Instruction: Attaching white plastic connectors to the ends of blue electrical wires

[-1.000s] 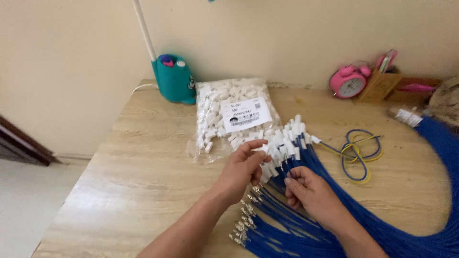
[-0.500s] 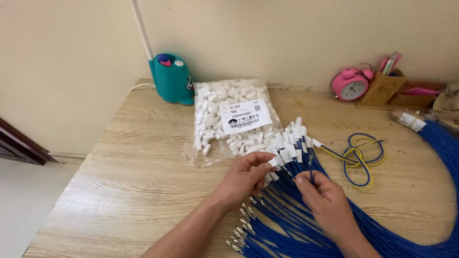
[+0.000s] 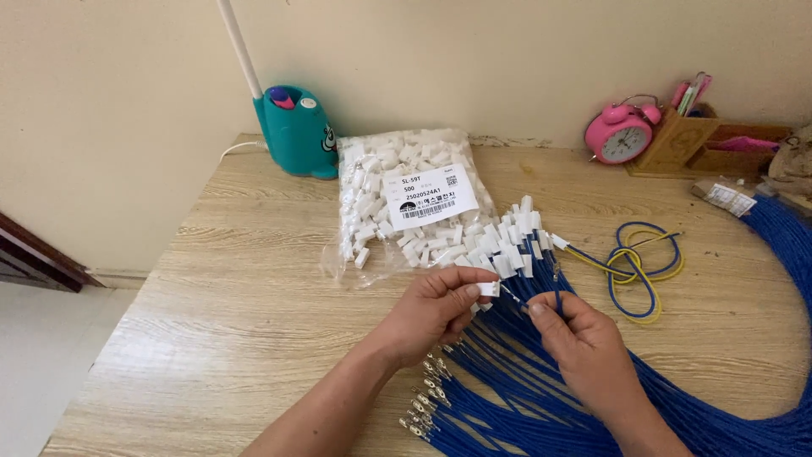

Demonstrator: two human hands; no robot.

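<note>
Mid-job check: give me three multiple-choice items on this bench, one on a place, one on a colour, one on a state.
1. Where is the pink alarm clock?
A. Far right, by the wall
B. Near left corner
C. On the floor

2. What colour is the wire bundle?
A. Red
B. Blue
C. Green

3. What does the left hand pinch?
A. Nothing
B. A pen
C. A white connector housing

Answers: 1 A, it stands beside the wooden organiser. 2 B, the insulation is blue. 3 C, fingertips close on it.
</note>
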